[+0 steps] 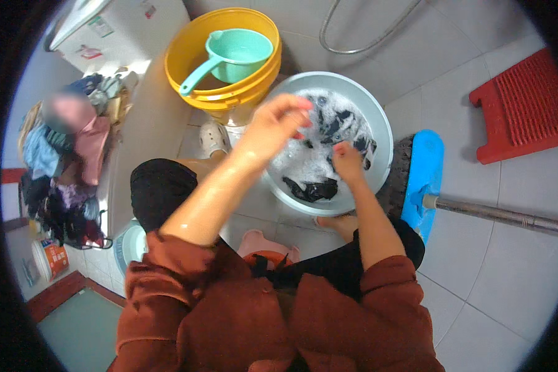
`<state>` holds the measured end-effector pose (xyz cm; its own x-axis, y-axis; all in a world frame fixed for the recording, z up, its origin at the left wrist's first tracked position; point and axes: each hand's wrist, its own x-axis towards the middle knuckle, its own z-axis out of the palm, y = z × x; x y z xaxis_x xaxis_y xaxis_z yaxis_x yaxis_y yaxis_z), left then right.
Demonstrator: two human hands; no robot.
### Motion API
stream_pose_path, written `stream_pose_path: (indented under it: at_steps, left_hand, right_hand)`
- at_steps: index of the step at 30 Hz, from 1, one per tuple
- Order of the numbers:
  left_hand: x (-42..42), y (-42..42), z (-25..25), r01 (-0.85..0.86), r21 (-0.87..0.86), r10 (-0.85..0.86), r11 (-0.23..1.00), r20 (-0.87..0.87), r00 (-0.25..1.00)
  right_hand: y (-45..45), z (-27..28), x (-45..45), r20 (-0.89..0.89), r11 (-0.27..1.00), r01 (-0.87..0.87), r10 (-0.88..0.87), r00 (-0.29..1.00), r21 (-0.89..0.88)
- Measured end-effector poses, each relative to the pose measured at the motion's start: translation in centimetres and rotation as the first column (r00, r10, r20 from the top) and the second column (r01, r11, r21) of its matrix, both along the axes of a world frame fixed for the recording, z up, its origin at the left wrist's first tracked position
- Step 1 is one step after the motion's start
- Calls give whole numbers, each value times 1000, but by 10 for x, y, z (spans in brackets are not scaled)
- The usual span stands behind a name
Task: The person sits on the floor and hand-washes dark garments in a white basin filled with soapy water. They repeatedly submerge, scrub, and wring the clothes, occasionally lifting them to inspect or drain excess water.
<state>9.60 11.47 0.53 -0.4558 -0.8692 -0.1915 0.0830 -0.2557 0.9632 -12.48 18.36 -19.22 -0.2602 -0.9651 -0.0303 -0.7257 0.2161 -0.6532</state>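
A round light-grey plastic basin (pixel 385 116) stands on the tiled floor before me, holding foamy water and soaked dark cloth (pixel 314 189). Above its left side hangs my left hand (pixel 283 116), wet and slightly blurred, with curled fingers apart and nothing visible in them. My right hand (pixel 348 162) is lower, over the suds in the right half of the basin. Its fingers are curled in near more dark cloth (pixel 337 124), and whether they grip any of it is hidden.
A yellow bucket (pixel 176 60) with a mint-green dipper (pixel 239 51) stands beyond the basin. To the right are a blue push broom (pixel 423 181) and a red plastic stool (pixel 530 107). Clothes (pixel 69 158) are piled at left. A metal shower hose (pixel 353 50) hangs at the wall.
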Motion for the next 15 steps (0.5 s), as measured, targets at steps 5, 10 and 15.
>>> stream_pose_path:
  at_steps: [5, 10, 15]
  left_hand:
    - [-29, 27, -114, -121, 418, 77, 900, 122, 990]
    - [-20, 14, -147, -226, 577, 214, 785, 91, 973]
    - [-10, 13, -194, -434, 513, 331, 741, 284, 900]
  right_hand:
    - [63, -80, 20, -291, 927, -287, 351, 890, 242]
    - [53, -106, 27, -80, 828, -179, 260, 962, 531]
    - [-24, -14, 24, 398, 901, 3, -194, 896, 433]
